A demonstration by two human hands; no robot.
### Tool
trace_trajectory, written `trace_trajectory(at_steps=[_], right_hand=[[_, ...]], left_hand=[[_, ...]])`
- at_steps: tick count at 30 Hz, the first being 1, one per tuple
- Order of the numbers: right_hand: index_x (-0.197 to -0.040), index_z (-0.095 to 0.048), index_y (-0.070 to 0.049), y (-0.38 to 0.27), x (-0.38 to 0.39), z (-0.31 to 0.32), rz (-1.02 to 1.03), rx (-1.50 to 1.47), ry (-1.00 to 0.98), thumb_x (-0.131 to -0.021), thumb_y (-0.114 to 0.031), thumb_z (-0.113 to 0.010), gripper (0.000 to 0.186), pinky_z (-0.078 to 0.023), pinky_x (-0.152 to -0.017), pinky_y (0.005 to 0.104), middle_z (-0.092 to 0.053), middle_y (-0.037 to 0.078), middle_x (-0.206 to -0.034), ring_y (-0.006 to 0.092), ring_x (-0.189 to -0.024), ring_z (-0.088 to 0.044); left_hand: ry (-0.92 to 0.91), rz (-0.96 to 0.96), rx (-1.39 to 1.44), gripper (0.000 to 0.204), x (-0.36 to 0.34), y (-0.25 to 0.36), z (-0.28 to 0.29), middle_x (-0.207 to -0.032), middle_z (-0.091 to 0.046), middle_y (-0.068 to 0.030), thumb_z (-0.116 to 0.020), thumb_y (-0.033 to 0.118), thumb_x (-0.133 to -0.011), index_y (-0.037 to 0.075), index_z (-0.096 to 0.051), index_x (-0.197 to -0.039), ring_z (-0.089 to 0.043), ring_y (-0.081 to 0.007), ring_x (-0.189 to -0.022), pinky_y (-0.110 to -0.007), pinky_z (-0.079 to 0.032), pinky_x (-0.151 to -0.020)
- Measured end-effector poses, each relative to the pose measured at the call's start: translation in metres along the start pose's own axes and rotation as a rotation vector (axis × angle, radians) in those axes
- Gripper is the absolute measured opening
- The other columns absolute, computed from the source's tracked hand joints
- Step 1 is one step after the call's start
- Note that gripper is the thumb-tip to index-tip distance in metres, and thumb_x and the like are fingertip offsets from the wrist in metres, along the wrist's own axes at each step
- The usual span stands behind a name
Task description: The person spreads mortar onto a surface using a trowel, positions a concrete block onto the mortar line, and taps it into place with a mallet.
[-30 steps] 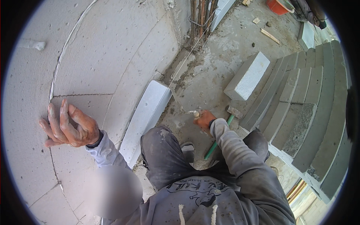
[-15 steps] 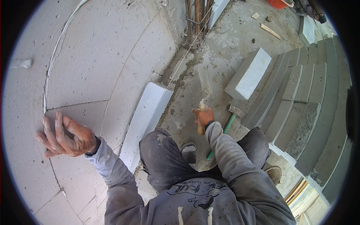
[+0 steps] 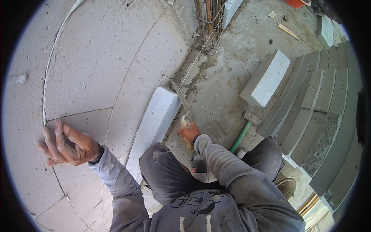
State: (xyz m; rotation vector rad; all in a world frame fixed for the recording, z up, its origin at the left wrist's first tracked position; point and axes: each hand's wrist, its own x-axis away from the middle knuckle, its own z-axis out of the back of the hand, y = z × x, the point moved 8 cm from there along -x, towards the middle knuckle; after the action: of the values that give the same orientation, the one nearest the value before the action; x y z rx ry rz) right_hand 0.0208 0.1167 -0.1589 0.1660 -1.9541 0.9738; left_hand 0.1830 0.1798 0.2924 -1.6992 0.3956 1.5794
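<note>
My right hand is closed round the wooden handle of a trowel. The thin blade points away from me, by the far end of a pale block lying along the foot of the wall. Whether blade and block touch, I cannot tell. At the left, my left hand rests against the block wall with its fingers apart and slightly bent, holding nothing. A taut string runs past the block's far end toward several rusty steel bars.
On the floor to the right lie a loose white block and a hammer with a green handle. Stacked grey blocks fill the right side. Farther off are a wood scrap and a red-orange bucket.
My right hand has swung the trowel left, from over the open floor to the far end of the pale block. My left hand stays on the wall. The view has shifted slightly.
</note>
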Motion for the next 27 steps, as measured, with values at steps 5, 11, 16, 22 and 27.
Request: trace_trajectory(at_steps=[5, 11, 16, 22, 27], right_hand=[[-0.093, -0.062, 0.000, 0.014, 0.070, 0.044, -0.004, 0.367, 0.070, -0.073, -0.019, -0.068, 0.028, -0.052, -0.068, 0.0394, -0.066, 0.018, -0.078, 0.0282, -0.072, -0.066], [-0.110, -0.061, -0.005, -0.025, 0.098, 0.099, 0.127, 0.803, 0.486, -0.071, -0.022, -0.070, 0.043, -0.049, -0.086, 0.0450, -0.064, 0.025, -0.104, 0.0391, -0.093, -0.064], [-0.121, -0.056, -0.011, -0.077, 0.075, 0.135, 0.239, 1.070, 0.669, -0.079, -0.022, -0.065, 0.045, -0.050, -0.087, 0.0446, -0.059, 0.021, -0.116, 0.0386, -0.098, -0.063], [-0.122, -0.056, -0.017, -0.105, 0.041, 0.140, 0.260, 1.439, 0.608, -0.091, -0.017, -0.050, 0.032, -0.049, -0.085, 0.0471, -0.057, 0.012, -0.104, 0.0321, -0.097, -0.062], [-0.123, -0.056, -0.020, -0.133, 0.045, 0.126, 0.444, 1.568, 0.518, -0.088, -0.016, -0.053, 0.035, -0.044, -0.090, 0.0473, -0.055, 0.010, -0.105, 0.0281, -0.102, -0.057]], left_hand=[[-0.007, 0.008, 0.045, 0.007, -0.001, -0.007, 0.000, -0.111, -0.068, 0.0007, -0.070, 0.017, -0.079, 0.021, -0.074, -0.084, -0.048, -0.0212, -0.127, -0.055, 0.000, -0.117], [0.016, 0.025, 0.013, 0.004, 0.001, -0.007, 0.002, -0.107, -0.069, 0.0006, -0.072, 0.022, -0.081, 0.020, -0.075, -0.083, -0.050, -0.0203, -0.124, -0.051, -0.004, -0.118], [-0.043, 0.041, -0.005, 0.015, 0.004, -0.009, -0.003, -0.113, -0.066, 0.0039, -0.073, 0.013, -0.075, 0.025, -0.073, -0.083, -0.043, -0.0189, -0.130, -0.050, 0.002, -0.119], [-0.023, 0.030, -0.037, 0.005, 0.008, -0.011, -0.002, -0.110, -0.068, 0.0035, -0.075, 0.020, -0.077, 0.023, -0.074, -0.081, -0.044, -0.0208, -0.129, -0.054, 0.006, -0.117], [-0.033, -0.007, -0.068, 0.013, 0.009, -0.009, -0.004, -0.112, -0.066, 0.0022, -0.074, 0.019, -0.076, 0.021, -0.074, -0.089, -0.043, -0.0215, -0.130, -0.054, 0.008, -0.116]])
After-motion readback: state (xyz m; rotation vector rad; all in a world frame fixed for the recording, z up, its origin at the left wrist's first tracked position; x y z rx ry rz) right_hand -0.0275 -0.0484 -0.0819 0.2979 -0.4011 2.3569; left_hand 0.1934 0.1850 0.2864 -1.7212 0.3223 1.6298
